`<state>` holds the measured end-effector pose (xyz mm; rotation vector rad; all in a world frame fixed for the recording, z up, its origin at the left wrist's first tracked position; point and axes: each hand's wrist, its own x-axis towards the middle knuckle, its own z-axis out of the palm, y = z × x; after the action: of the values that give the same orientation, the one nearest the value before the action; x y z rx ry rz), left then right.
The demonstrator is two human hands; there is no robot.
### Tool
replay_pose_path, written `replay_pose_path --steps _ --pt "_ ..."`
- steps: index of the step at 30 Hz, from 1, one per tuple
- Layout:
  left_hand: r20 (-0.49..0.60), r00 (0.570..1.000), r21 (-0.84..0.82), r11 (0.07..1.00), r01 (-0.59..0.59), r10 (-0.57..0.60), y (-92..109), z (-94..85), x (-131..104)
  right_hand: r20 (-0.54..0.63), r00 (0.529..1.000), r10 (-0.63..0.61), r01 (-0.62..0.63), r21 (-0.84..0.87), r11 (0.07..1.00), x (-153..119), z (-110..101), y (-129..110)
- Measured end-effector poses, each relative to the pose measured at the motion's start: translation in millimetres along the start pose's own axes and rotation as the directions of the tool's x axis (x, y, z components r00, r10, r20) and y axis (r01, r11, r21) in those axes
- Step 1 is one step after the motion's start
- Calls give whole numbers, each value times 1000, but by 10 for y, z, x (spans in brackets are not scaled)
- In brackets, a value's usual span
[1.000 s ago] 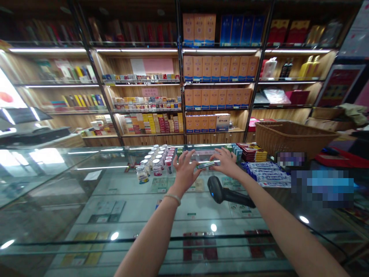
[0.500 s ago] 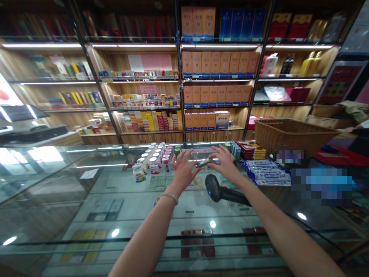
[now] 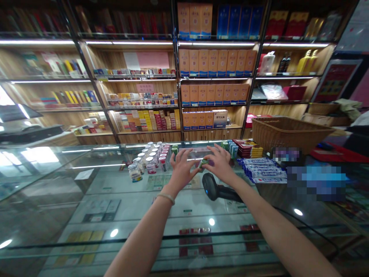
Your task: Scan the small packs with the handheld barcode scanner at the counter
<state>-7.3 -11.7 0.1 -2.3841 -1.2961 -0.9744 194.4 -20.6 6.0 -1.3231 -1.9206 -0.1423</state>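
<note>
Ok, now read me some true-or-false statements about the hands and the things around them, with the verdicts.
1. The left hand and right hand both have fingers on a small green item. True.
2. The black scanner is gripped in the right hand. False: it is on the glass counter.
3. The white-lidded jars stand to the left of the left hand. True.
4. The wicker basket sits left of both hands. False: it is to their right.
5. Blue-and-white packets lie right of the right hand. True.

Wicker basket (image 3: 271, 134) far R, wall shelves (image 3: 109, 57) behind w/ rows of orange boxes (image 3: 202, 95), tall blue boxes (image 3: 234, 22) up top, yellow btls (image 3: 307, 64) upper R, pink sheet (image 3: 152, 60) L of ctr
</note>
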Motion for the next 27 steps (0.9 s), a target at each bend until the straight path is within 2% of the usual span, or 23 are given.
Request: replay_pose_path --steps 10,18,27 --pt "-9 1000 -5 1000 21 -21 65 -37 22 31 999 -11 11 -3 1000 -11 21 -6" --pt "14 999 1 999 50 -50 14 -34 19 29 999 28 -27 -56 998 -2 -10 28" --pt "26 999 27 999 26 -27 -35 -26 2 1 1000 -16 16 -65 998 16 81 2"
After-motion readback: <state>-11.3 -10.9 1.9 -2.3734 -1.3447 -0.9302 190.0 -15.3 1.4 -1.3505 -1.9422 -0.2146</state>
